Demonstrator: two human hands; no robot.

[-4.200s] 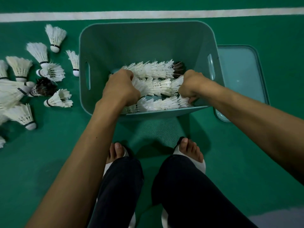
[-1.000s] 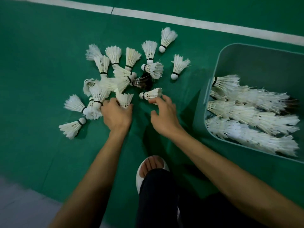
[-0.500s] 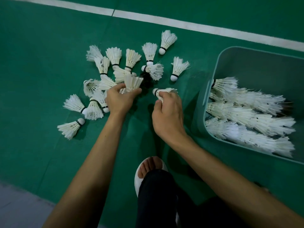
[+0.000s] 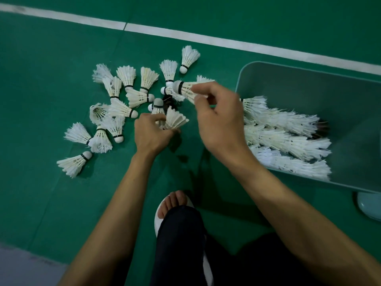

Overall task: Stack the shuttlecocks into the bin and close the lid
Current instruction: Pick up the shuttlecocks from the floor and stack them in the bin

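Several white shuttlecocks (image 4: 115, 112) lie scattered on the green floor at upper left. My left hand (image 4: 151, 134) grips two shuttlecocks (image 4: 174, 120), one with its cork up and one with feathers fanned to the right. My right hand (image 4: 220, 120) pinches another shuttlecock (image 4: 185, 89) by its feathers, cork pointing left, above the pile. The grey-green bin (image 4: 305, 79) stands at the right and holds three lying rows of nested shuttlecocks (image 4: 288, 139). A corner of the lid (image 4: 370, 205) shows at the right edge, below the bin.
A white court line (image 4: 185, 36) crosses the green floor behind the pile. My foot in a white sandal (image 4: 175, 203) and dark trouser legs are between my arms. A pale floor strip (image 4: 26, 267) lies at the lower left.
My right hand has lifted its shuttlecock up off the floor, above the pile. My left hand keeps its shuttlecocks and has shifted slightly right. Since the earliest frame, the view turned from the bin to the pile.
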